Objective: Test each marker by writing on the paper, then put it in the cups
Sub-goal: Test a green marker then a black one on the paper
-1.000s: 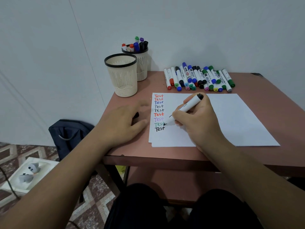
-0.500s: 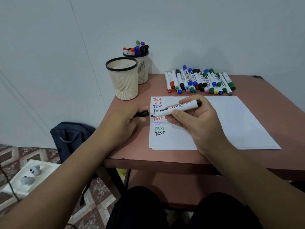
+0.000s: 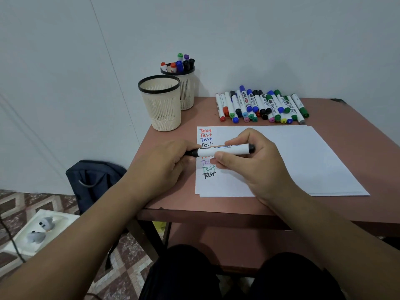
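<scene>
My right hand grips a white black-ended marker that lies level above the white paper. My left hand pinches the marker's black cap, which sits on the marker's left end. Down the paper's left edge runs a column of "Test" words in several colours, partly hidden by my hands. An empty cream cup stands at the table's far left. Behind it a second cup holds several markers. A row of loose markers lies beyond the paper.
The brown table stands against a white wall. A dark backpack leans on the floor left of the table, and a white tray with two small grey figures lies further left.
I lifted the marker from the black "Test" at the bottom of the column, turned it level, and my left hand brought the cap onto its tip.
</scene>
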Available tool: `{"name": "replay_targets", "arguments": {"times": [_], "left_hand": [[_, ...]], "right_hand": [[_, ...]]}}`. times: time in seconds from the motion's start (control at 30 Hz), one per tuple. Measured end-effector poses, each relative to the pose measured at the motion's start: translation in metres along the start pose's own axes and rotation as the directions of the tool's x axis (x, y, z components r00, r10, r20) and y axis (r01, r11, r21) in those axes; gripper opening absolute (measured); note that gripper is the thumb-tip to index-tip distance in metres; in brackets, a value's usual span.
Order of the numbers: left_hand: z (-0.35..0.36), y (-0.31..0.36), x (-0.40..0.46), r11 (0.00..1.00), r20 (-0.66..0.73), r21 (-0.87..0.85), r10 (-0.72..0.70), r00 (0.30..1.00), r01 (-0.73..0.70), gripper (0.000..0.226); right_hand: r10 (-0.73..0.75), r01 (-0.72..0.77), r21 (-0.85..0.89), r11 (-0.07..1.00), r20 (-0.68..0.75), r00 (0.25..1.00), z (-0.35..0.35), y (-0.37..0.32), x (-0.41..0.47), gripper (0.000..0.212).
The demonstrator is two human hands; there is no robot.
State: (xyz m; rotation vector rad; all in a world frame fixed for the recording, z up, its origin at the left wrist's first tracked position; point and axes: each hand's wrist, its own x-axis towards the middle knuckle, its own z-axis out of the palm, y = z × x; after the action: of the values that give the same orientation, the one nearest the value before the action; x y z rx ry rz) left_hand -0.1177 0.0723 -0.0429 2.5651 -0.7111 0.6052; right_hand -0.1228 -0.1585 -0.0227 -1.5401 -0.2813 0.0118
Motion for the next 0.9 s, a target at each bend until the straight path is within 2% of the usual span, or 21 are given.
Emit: {"name": "replay_targets", "arguments": {"times": [0.17, 0.37, 0.47, 0.53, 0.6, 0.7, 0.8, 0.9], "left_hand": [[0.001, 0.001, -0.001, 1.000, -0.049, -0.014, 0.016, 0.999, -0.016, 0.024], [0.004, -0.001, 0.001, 0.997, -0.044, 0.037, 0.062, 0.997, -0.061, 0.019], [0.007, -0.003, 0.000, 1.000, -0.059, 0.024, 0.010, 0.998, -0.009, 0.019], [0.006, -0.001, 0.001, 1.000, -0.129, 0.002, -0.028, 0.991, 0.028, 0.021], [0.000, 0.006, 0.005, 1.000, -0.196, 0.000, -0.021, 0.980, 0.021, 0.022], [-0.006, 0.017, 0.009, 0.998, -0.242, 0.032, 0.056, 0.969, -0.050, 0.035], [-0.002, 0.008, 0.007, 0.995, -0.190, 0.062, 0.091, 0.978, -0.080, 0.030], [0.001, 0.005, 0.005, 0.988, -0.141, 0.083, 0.141, 0.980, -0.130, 0.032]], "right_hand": [[-0.009, 0.009, -0.010, 1.000, 0.032, 0.999, 0.002, -0.001, 0.000, 0.021], [-0.018, 0.022, -0.080, 0.997, 0.049, 0.999, 0.002, 0.000, 0.002, 0.021], [-0.015, 0.017, -0.164, 0.986, 0.013, 1.000, 0.002, 0.001, 0.003, 0.021], [-0.026, 0.013, -0.242, 0.970, -0.048, 0.999, 0.001, 0.004, 0.004, 0.021], [-0.097, 0.063, -0.292, 0.954, -0.103, 0.990, 0.000, 0.008, 0.004, 0.026], [-0.295, 0.183, -0.513, 0.838, -0.143, 0.945, -0.003, 0.013, 0.004, 0.038], [-0.341, 0.176, -0.666, 0.725, -0.126, 0.932, 0.000, 0.015, 0.003, 0.046], [-0.412, 0.215, -0.726, 0.653, -0.102, 0.905, 0.003, 0.021, 0.005, 0.038]]}}
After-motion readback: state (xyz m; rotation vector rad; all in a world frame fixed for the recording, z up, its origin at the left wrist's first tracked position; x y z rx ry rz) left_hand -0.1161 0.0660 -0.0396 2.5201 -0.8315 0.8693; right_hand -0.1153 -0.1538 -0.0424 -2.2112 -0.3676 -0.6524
